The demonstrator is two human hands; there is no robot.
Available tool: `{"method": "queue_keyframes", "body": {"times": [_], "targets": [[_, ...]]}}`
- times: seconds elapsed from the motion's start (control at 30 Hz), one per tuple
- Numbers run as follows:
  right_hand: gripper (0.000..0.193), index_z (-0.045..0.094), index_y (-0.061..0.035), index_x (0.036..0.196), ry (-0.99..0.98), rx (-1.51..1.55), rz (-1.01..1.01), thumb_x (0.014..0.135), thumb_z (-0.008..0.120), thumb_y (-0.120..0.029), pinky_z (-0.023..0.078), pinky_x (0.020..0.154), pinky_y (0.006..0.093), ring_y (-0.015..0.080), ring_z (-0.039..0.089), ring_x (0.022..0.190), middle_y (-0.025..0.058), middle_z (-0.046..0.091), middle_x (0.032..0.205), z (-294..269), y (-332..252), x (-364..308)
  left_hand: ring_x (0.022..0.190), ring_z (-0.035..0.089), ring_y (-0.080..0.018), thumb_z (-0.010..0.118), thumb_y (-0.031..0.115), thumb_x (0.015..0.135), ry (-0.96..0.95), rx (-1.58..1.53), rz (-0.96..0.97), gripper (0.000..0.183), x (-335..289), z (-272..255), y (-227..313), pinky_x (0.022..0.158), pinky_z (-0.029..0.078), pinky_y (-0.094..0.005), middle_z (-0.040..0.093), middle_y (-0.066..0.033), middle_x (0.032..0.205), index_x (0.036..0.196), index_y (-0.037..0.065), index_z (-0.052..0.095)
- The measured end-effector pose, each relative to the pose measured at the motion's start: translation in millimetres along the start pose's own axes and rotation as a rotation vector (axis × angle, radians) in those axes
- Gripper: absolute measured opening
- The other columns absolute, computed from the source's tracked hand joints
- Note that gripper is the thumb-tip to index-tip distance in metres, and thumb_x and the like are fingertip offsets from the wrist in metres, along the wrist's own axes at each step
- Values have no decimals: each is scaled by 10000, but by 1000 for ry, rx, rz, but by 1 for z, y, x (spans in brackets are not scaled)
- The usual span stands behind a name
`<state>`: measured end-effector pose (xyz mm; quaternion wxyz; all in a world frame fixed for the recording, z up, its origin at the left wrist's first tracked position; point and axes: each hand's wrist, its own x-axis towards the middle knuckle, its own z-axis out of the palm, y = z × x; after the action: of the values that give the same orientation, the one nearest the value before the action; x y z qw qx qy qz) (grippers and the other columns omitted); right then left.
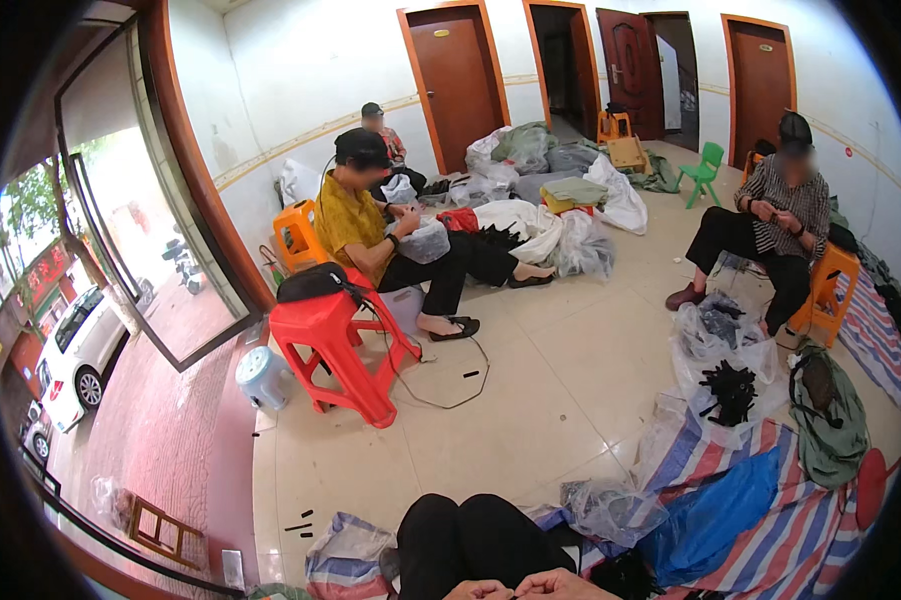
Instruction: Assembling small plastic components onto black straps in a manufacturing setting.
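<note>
At the lower edge, close in front of my lap, my left hand [478,591] and my right hand [557,585] meet with fingers curled inward. Both look pinched together; whatever lies between the fingertips is mostly cut off by the picture's edge and too small to name. Under and beyond them are my legs in black trousers [460,540]. Right of my knees lies a crumpled clear plastic bag [610,508], with a heap of small black pieces [625,577] nearer to me. A few thin black pieces [299,525] are scattered on the floor to the left.
A striped sheet [770,545] and blue plastic [715,515] spread at right, near a black heap [730,392]. A red stool [335,340] with a trailing cord stands ahead left. Several seated people work with their hands; sacks [530,150] pile at the back.
</note>
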<state>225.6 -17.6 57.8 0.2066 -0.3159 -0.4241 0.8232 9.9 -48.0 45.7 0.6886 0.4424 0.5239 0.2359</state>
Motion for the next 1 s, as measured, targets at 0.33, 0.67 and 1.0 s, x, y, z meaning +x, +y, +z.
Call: {"method": "queue_keyframes", "body": {"times": [0.33, 0.67, 1.0], "targets": [[147, 605, 0, 988, -157, 4, 16, 930, 612, -136, 441, 579, 193, 63, 592, 656, 34, 651, 804, -26, 47, 19, 583, 521, -69, 621, 157, 892, 62, 287, 150, 214, 1, 6, 20, 534, 417, -238, 592, -25, 620, 779, -20, 657], [109, 576, -6, 889, -103, 309, -13, 839, 636, -82, 498, 537, 229, 127, 640, 645, 90, 658, 791, -15, 39, 17, 574, 437, -47, 623, 124, 904, 68, 114, -21, 193, -4, 21, 52, 521, 334, -214, 528, 31, 620, 762, -7, 632], [122, 574, -32, 908, -27, 379, -40, 841, 661, -85, 454, 455, 240, 115, 581, 525, 55, 608, 674, 15, 46, 18, 560, 490, -88, 594, 119, 867, 127, 209, 53, 175, -11, -5, 25, 495, 369, -239, 567, -19, 647, 762, -15, 635]]}}
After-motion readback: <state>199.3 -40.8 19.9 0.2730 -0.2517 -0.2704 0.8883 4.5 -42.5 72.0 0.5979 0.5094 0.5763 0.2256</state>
